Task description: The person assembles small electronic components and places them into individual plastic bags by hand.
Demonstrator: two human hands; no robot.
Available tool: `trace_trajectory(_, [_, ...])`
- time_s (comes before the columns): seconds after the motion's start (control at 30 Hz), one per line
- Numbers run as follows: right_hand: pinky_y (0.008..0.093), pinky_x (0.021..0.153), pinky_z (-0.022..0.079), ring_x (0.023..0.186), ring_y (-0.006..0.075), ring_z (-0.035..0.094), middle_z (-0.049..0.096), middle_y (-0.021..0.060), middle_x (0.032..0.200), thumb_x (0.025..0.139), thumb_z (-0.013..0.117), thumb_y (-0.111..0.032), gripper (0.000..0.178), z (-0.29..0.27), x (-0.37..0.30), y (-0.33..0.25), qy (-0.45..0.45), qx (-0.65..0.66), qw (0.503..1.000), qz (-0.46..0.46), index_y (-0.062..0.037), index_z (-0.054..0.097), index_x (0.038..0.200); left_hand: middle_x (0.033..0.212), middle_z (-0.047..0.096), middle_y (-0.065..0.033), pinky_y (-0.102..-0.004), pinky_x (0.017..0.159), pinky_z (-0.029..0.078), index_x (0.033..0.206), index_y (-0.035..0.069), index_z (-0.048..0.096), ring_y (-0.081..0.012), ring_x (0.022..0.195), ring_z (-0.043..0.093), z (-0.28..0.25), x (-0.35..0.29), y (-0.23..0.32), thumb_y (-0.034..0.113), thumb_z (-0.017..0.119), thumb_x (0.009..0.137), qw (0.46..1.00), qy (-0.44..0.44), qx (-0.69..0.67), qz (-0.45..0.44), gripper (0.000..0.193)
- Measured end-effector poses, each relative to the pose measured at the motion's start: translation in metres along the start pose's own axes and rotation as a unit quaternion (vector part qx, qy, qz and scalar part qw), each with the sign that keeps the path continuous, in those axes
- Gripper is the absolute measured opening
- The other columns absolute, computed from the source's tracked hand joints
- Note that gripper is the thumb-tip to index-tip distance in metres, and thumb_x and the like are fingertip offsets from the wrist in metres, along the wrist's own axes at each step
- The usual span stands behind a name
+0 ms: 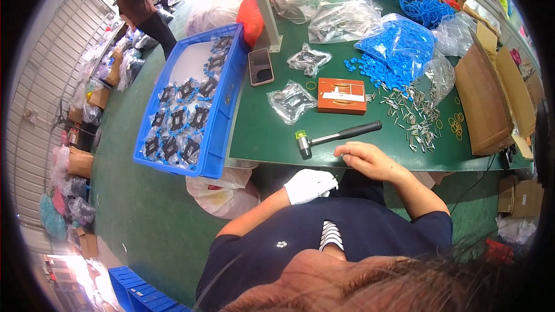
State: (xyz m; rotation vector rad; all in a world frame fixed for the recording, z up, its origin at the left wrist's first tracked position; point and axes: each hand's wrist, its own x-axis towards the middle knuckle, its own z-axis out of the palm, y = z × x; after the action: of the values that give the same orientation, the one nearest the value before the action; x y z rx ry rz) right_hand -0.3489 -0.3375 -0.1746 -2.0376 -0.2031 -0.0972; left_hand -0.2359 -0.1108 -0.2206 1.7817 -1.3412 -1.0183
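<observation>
My left hand point(309, 186), in a white glove, is at my front just below the table's near edge. Its fingers are curled in, and whatever they may hold is hidden. Bare and bent at the wrist, my right hand point(368, 160) is over the table edge with its fingers drawn together; nothing I can name shows in them. Nearest to it lies a hammer point(339, 135) with a yellow-green and black head and a black grip. Behind the hammer is an orange-brown box point(341, 96). Bagged black parts point(291, 101) lie to the box's left.
A blue crate point(218, 138) of black parts with blue pieces stands left, beside a phone point(261, 67). Loose metal pins point(413, 112), blue pieces point(384, 69), rubber bands point(456, 126) and an open carton point(484, 98) are right. A person point(139, 8) stands far left.
</observation>
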Motion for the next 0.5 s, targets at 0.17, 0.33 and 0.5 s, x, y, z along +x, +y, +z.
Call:
trace_trajectory(0.17, [0.0411,0.081,0.054,0.088,0.0302,0.07,0.071,0.0129,0.1,0.1,0.057,-0.015,0.025,0.001,-0.005,-0.03,-0.133,0.056,0.987,0.077,-0.0067,0.06,0.124,0.084,0.07,-0.0075,-0.0363,0.072,0.053,0.099,0.01,0.071,-0.0261,0.076,0.067,-0.001,-0.001,0.004,0.037,0.05,0.105,0.998,-0.003,0.058,0.028,0.035])
trace_trajectory(0.33, [0.0462,0.08,0.054,0.09,0.0371,0.07,0.071,0.0178,0.099,0.099,0.057,-0.019,0.024,0.004,0.005,-0.047,-0.161,-0.053,0.983,0.067,-0.009,0.06,0.12,0.083,0.07,-0.0088,-0.0372,0.073,0.054,0.101,0.011,0.072,-0.0273,0.08,0.069,-0.002,-0.001,0.016,0.039,0.05,0.105,0.997,-0.014,0.072,-0.015,0.036])
trace_trajectory(0.5, [0.0473,0.082,0.054,0.092,0.0382,0.07,0.071,0.0174,0.098,0.099,0.053,-0.022,0.026,0.005,0.018,-0.041,-0.192,-0.085,0.976,0.06,-0.0099,0.06,0.121,0.088,0.072,-0.0087,-0.0384,0.073,0.054,0.103,0.013,0.072,-0.028,0.082,0.069,0.006,0.001,0.002,0.037,0.051,0.104,0.993,0.006,0.099,0.062,0.032])
